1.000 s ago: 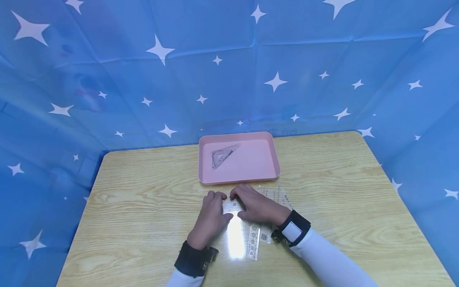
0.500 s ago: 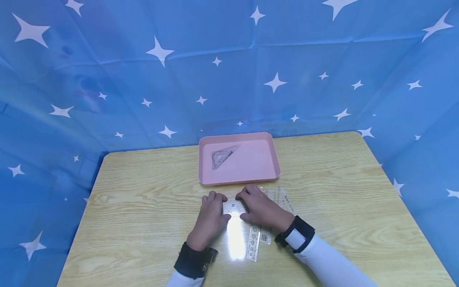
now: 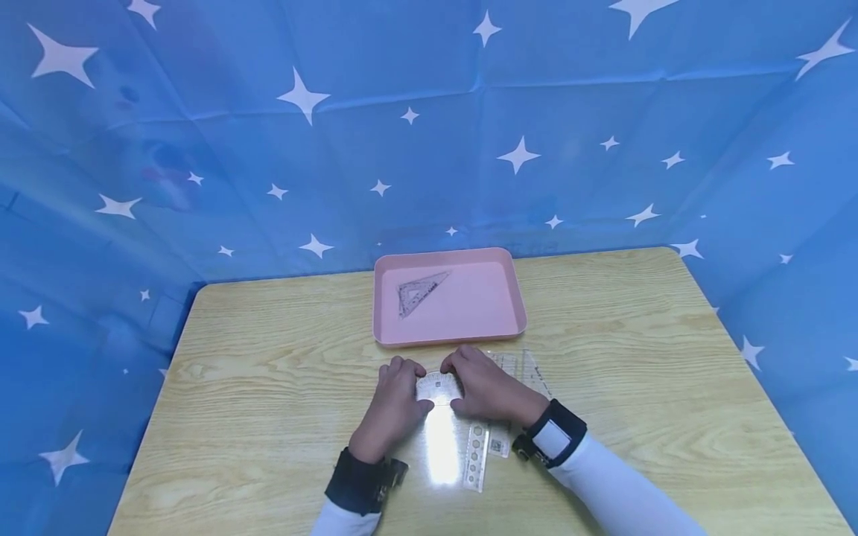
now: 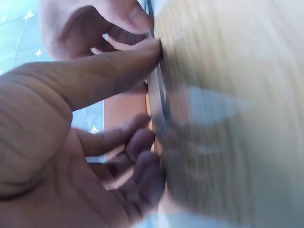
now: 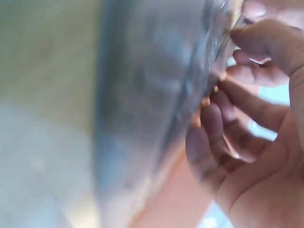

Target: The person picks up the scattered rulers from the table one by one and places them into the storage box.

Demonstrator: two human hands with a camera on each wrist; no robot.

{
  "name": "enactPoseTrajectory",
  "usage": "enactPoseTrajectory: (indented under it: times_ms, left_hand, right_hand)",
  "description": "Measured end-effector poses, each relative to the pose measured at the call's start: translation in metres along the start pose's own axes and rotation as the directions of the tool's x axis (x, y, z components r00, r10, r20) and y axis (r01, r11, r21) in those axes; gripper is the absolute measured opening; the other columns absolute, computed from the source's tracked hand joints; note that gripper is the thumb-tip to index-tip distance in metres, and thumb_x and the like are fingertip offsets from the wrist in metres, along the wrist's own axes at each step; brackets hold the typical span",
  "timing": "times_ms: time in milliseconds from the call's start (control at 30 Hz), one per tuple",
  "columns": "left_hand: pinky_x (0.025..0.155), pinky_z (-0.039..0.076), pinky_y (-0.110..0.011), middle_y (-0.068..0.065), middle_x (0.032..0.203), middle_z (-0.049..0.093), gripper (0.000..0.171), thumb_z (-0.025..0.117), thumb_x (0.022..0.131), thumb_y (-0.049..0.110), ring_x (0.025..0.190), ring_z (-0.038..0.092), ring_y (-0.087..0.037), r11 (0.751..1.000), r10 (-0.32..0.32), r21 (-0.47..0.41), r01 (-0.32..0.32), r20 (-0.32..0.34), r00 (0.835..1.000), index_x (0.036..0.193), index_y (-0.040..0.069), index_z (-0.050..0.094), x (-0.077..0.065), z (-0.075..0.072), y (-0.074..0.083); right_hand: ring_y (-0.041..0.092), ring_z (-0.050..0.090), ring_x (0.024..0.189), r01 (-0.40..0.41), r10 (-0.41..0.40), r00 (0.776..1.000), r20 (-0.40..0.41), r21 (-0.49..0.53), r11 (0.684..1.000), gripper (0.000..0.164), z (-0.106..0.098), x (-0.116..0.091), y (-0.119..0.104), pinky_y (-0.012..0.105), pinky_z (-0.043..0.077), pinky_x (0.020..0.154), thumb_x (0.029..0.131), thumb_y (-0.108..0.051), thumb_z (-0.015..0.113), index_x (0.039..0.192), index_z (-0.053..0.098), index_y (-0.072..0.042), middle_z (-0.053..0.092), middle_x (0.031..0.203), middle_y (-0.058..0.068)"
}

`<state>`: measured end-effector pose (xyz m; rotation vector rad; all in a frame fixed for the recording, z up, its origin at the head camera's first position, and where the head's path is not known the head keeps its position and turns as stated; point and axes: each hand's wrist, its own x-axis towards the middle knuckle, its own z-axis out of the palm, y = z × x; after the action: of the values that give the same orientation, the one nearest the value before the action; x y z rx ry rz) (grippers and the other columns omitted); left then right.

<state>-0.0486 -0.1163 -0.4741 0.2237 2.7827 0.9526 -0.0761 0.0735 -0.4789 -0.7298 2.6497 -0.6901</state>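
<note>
A clear plastic protractor (image 3: 439, 386) lies close over the table between my two hands, curved edge away from me. My left hand (image 3: 394, 408) holds its left end, thumb at the straight edge and bent fingers at the curved side. At the other end my right hand (image 3: 494, 391) grips it the same way and covers that corner. In the left wrist view the protractor (image 4: 160, 90) shows edge-on at the left thumb tip. Beside the right hand lie a clear ruler with hexagon cutouts (image 3: 476, 458) and a clear set square (image 3: 535, 374), partly hidden by the hand.
A pink tray (image 3: 485, 298) stands just beyond the hands, with a clear triangular set square (image 3: 417, 294) inside. Another clear ruler (image 3: 499, 441) passes under the right hand. The wooden table (image 3: 268, 387) ends at a blue star-patterned cloth (image 3: 429, 164).
The right hand has shifted slightly right, so more of the protractor shows between the hands. My left hand stays nearly in place at its end.
</note>
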Motion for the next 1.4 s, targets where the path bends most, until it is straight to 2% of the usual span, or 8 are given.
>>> enactPoseTrajectory:
  times_ms: [233,400,533,667,800,1067,1267,1400]
  left_hand:
    - [0.08,0.04,-0.034,-0.009,0.106,0.053,0.045,0.082,0.069,0.012,0.093,0.042,-0.026,1.0,0.005,0.019,-0.006,0.011,1.0,0.109,0.003,0.062,0.0,0.0,0.0]
    - [0.084,0.042,-0.035,-0.008,0.109,0.051,0.052,0.083,0.068,0.015,0.099,0.042,-0.025,0.999,0.041,0.02,-0.042,0.033,0.999,0.113,0.003,0.059,-0.001,-0.001,-0.001]
    - [0.084,0.043,-0.035,-0.005,0.103,0.049,0.047,0.081,0.071,0.012,0.098,0.044,-0.023,0.987,0.141,0.076,-0.143,0.03,0.99,0.111,0.002,0.06,-0.002,-0.004,-0.001]
    - [0.082,0.045,-0.035,-0.004,0.098,0.05,0.039,0.078,0.071,0.009,0.093,0.047,-0.022,0.959,0.239,0.152,-0.24,0.025,0.971,0.106,0.001,0.061,-0.002,-0.005,-0.002]
    - [0.083,0.047,-0.034,-0.004,0.098,0.051,0.04,0.076,0.07,0.009,0.093,0.048,-0.021,0.952,0.252,0.166,-0.257,0.05,0.966,0.107,0.001,0.062,-0.001,-0.007,-0.003]
    - [0.077,0.047,-0.031,-0.003,0.092,0.048,0.039,0.068,0.07,0.006,0.082,0.046,-0.015,0.938,0.286,0.171,-0.301,0.105,0.952,0.108,-0.002,0.061,0.004,-0.011,-0.006]
    - [0.076,0.047,-0.027,-0.001,0.093,0.048,0.04,0.066,0.069,0.004,0.08,0.047,-0.012,0.961,0.227,0.131,-0.243,0.127,0.966,0.109,0.0,0.061,0.009,-0.011,-0.008]
    - [0.08,0.049,-0.028,0.0,0.096,0.049,0.039,0.062,0.071,0.001,0.084,0.049,-0.012,0.975,0.187,0.093,-0.201,0.14,0.972,0.11,0.002,0.061,0.011,-0.011,-0.01]
  right_hand:
    - [0.014,0.046,0.1,0.015,-0.015,1.0,-0.002,0.02,1.0,0.053,-0.003,-0.002,-0.005,0.034,0.045,0.091,0.072,-0.027,0.078,0.12,0.058,-0.013,0.05,0.111,0.0]
    - [0.013,0.048,0.098,0.082,-0.083,0.997,-0.004,-0.144,0.986,0.052,-0.005,0.001,-0.007,0.031,0.046,0.089,0.072,-0.029,0.076,0.118,0.061,-0.011,0.053,0.109,-0.001]
    - [0.016,0.052,0.094,0.201,-0.219,0.976,-0.005,-0.374,0.905,0.039,-0.008,0.003,-0.01,0.031,0.049,0.084,0.079,-0.028,0.068,0.113,0.065,-0.011,0.058,0.106,0.002]
    - [0.017,0.053,0.082,0.278,-0.325,0.946,-0.005,-0.505,0.817,0.027,-0.01,0.003,-0.013,0.03,0.049,0.072,0.083,-0.027,0.064,0.104,0.068,-0.009,0.06,0.098,0.003]
    - [0.016,0.052,0.08,0.292,-0.347,0.938,-0.004,-0.536,0.792,0.026,-0.01,0.003,-0.014,0.03,0.048,0.07,0.084,-0.028,0.063,0.102,0.069,-0.009,0.06,0.095,0.004]
    - [0.017,0.053,0.083,0.288,-0.349,0.937,-0.018,-0.526,0.8,0.031,-0.008,0.002,-0.013,0.03,0.05,0.074,0.085,-0.027,0.062,0.107,0.068,-0.007,0.06,0.098,0.005]
    - [0.016,0.051,0.098,0.233,-0.265,0.964,-0.028,-0.392,0.89,0.044,-0.005,0.0,-0.004,0.03,0.05,0.087,0.082,-0.027,0.067,0.121,0.062,-0.007,0.056,0.11,0.004]
    - [0.014,0.047,0.099,0.193,-0.21,0.977,-0.033,-0.279,0.941,0.055,-0.005,0.001,0.001,0.03,0.048,0.088,0.078,-0.027,0.072,0.126,0.059,-0.006,0.051,0.111,0.003]
